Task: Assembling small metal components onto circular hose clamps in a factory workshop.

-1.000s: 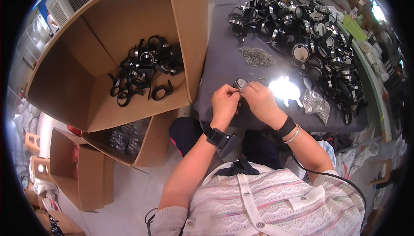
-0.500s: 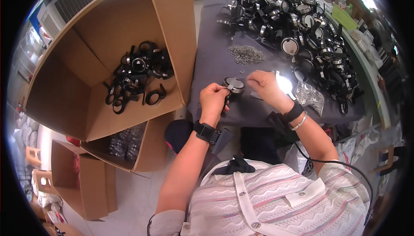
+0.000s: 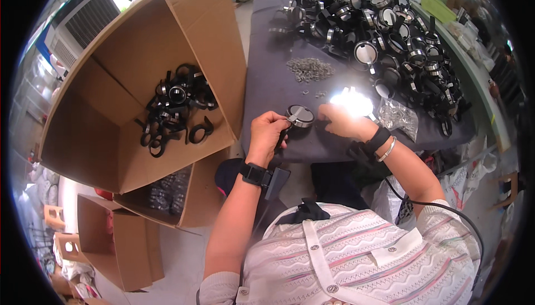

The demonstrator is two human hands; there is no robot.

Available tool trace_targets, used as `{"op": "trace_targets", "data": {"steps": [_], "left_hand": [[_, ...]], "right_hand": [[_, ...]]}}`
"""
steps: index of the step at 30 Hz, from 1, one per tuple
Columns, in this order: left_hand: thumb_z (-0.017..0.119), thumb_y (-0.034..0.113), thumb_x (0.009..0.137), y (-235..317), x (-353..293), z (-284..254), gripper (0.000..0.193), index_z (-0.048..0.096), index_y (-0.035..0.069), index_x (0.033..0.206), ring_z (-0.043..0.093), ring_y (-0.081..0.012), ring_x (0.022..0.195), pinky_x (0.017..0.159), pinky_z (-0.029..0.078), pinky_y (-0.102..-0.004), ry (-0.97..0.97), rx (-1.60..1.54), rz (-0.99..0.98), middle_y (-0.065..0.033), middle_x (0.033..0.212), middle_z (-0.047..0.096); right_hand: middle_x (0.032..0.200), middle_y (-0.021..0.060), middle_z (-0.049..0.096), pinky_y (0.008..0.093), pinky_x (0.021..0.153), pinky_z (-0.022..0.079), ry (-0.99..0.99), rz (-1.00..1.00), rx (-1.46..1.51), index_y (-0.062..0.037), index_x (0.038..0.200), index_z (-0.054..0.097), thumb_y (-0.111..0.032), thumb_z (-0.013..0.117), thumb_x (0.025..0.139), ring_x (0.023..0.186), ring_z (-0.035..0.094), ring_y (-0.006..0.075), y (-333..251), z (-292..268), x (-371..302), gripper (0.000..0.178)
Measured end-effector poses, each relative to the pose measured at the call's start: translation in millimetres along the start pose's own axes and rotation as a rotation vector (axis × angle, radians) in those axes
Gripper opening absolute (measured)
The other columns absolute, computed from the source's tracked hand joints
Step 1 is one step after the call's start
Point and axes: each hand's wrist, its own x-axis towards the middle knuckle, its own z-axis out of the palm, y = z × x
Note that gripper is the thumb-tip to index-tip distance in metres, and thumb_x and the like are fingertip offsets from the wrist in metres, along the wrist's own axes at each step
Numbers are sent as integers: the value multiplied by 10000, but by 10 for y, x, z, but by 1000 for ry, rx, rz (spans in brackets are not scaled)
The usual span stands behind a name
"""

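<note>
My left hand (image 3: pixel 267 133) grips a round mirror-like piece (image 3: pixel 300 115) by its black strap end, near the table's front edge. This piece has a silver face and a dark rim. Just to its right is my right hand (image 3: pixel 344 122), thumb and fingertips drawn together; what they hold, if anything, is too small to see. A very bright light (image 3: pixel 352 103) glares over the back of that hand. Beyond both hands lies a heap of small metal clips (image 3: pixel 311 69), with a few loose ones nearer me. A clear bag of small metal parts (image 3: pixel 398 119) lies right of my right hand.
A large pile of similar round strapped pieces (image 3: pixel 390 37) covers the far right of the grey-covered table (image 3: pixel 264 43). At left, a big tilted cardboard box (image 3: pixel 134 32) holds several black rings (image 3: pixel 178 96). Below it stands a smaller carton (image 3: pixel 209 193) with clear plastic items.
My left hand has shifted slightly left and down with the round piece. My right hand has come down a little beside it, and the glare now covers its back. The view has shifted slightly.
</note>
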Motion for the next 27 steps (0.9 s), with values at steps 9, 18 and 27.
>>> {"op": "trace_targets", "data": {"steps": [9, 18, 27], "left_hand": [[632, 8, 786, -26, 25, -39, 43, 596, 18, 767, 521, -108, 489, 373, 420, -239, -52, -10, -4, -50, 666, 590], [618, 11, 795, -18, -7, -25, 30, 600, 18, 772, 522, -99, 489, 377, 417, -230, -48, 19, 18, -40, 662, 582], [610, 23, 812, -76, -37, 22, 21, 606, 17, 792, 507, -75, 503, 385, 391, -213, 19, 33, 43, -23, 643, 566]], "right_hand": [[773, 126, 580, 356, 642, 446, 60, -190, 367, 4, 877, 578, 15, 619, 690, 734, 579, 299, -193, -154, -82, 192], [958, 104, 635, 329, 782, 495, 264, -365, 557, -21, 896, 593, 2, 667, 743, 919, 615, 259, -223, 253, 218, 171], [875, 117, 660, 332, 684, 514, 321, -368, 354, -11, 933, 611, -21, 681, 733, 789, 653, 275, -220, 230, 272, 212]]}}
